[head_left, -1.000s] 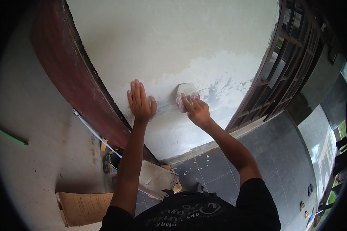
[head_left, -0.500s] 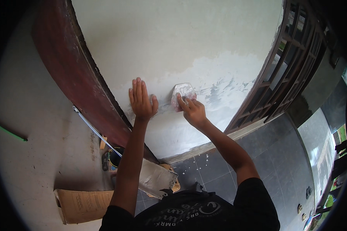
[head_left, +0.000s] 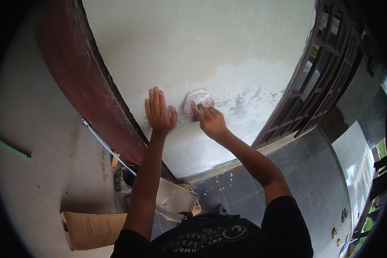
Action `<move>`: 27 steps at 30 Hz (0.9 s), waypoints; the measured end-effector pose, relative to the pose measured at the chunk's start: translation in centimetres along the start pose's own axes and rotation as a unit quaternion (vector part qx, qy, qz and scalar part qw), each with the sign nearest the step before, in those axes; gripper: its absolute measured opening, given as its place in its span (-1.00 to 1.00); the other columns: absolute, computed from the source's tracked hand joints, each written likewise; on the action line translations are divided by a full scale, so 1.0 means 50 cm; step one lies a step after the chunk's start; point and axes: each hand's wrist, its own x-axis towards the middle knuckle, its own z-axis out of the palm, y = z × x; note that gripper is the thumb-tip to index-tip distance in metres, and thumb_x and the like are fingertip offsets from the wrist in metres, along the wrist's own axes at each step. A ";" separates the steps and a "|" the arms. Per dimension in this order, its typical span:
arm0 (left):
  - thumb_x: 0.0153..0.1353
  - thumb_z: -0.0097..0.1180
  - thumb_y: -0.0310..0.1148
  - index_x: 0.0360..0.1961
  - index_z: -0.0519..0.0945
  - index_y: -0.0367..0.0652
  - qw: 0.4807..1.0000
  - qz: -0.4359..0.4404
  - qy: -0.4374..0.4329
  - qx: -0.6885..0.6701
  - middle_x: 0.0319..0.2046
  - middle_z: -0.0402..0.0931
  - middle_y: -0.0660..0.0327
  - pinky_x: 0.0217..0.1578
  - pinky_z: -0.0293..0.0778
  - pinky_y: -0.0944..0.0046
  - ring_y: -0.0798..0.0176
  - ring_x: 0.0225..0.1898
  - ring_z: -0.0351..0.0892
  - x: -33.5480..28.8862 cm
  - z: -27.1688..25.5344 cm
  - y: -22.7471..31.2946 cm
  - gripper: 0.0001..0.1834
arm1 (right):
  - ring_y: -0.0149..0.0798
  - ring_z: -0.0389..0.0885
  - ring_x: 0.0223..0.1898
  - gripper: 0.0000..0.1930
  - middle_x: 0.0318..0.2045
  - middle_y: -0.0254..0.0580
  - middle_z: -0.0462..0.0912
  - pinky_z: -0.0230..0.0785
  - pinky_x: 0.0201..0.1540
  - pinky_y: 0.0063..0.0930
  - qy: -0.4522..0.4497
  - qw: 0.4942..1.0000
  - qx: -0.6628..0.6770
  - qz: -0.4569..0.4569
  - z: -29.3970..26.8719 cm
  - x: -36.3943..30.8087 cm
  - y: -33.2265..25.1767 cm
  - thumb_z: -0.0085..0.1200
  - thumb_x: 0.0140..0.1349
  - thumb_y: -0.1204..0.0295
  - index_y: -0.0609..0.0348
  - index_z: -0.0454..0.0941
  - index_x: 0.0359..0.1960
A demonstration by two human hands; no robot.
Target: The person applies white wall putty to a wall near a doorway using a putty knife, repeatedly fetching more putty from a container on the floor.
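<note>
Wall [head_left: 189, 51]: panel [head_left: 69, 73] along left edge, window [head_left: 307, 81] along right edge, floor [head_left: 296, 180] at lower edge. Left hand [head_left: 160, 117] on wall, nearer left edge. Hand tool [head_left: 198, 93] against wall, right of left hand; right hand [head_left: 212, 122] on it. Tray [head_left: 175, 201] near lower left corner; cardboard box [head_left: 94, 230] farther left.

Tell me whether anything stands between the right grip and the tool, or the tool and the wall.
Nothing visible does: the right grip holds the tool, which appears to touch the wall. The left grip, also on the wall, lies apart, to the tool's left.
</note>
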 end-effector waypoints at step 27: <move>0.21 -0.19 -0.26 0.25 0.20 -0.54 1.000 0.008 0.004 0.005 0.30 0.14 -0.23 0.33 -0.12 -0.12 -0.20 0.37 0.08 0.007 0.000 -0.002 -0.35 | -0.15 0.62 -0.45 -0.20 -0.24 0.00 0.59 0.51 -0.42 -0.35 0.108 0.992 -0.006 0.064 -0.092 0.131 0.061 0.15 -0.32 0.61 0.12 0.42 0.19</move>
